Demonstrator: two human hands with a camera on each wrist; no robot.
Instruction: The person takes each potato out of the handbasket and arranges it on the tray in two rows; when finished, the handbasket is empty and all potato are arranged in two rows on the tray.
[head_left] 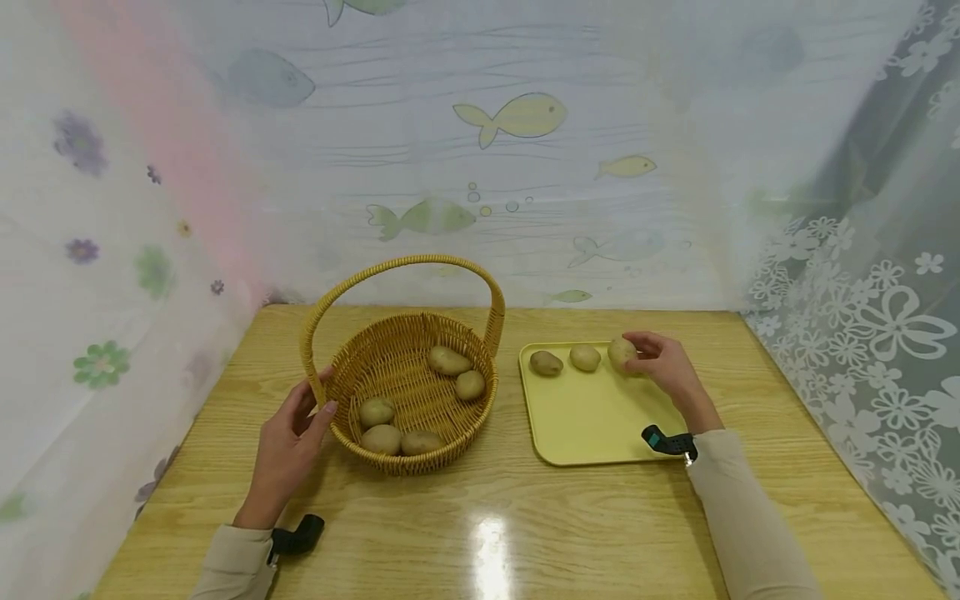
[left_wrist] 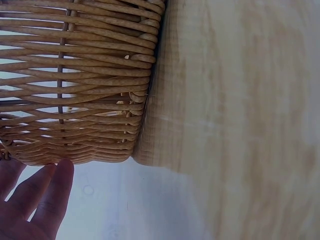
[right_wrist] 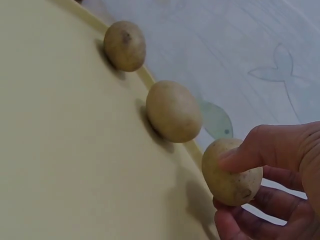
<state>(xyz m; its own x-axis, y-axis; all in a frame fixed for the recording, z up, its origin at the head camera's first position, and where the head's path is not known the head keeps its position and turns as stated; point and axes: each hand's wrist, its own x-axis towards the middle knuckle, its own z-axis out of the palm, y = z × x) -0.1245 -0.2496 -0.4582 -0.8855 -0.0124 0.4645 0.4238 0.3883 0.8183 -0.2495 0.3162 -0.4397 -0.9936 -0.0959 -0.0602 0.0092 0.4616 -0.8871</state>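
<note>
My right hand [head_left: 669,368] pinches a pale potato [head_left: 619,353] between thumb and fingers at the far right of the yellow tray [head_left: 592,425]. In the right wrist view, that potato [right_wrist: 227,177] shows a shadow on the tray beside it. Two more potatoes stand in a row to its left, a browner one [head_left: 546,363] and a rounder one [head_left: 585,358]. With thumb at the rim and fingers on the outer side, my left hand [head_left: 285,454] holds the left side of a wicker basket [head_left: 375,342], by the foot of its handle. Several potatoes [head_left: 382,439] lie inside.
The basket's tall arched handle [head_left: 420,260] rises over its opening. Both stand on a wooden table [head_left: 420,533], with a strip of tabletop between basket and tray. A fish-print curtain [head_left: 525,183] hangs along the back edge, and flowered curtains [head_left: 885,333] flank the sides.
</note>
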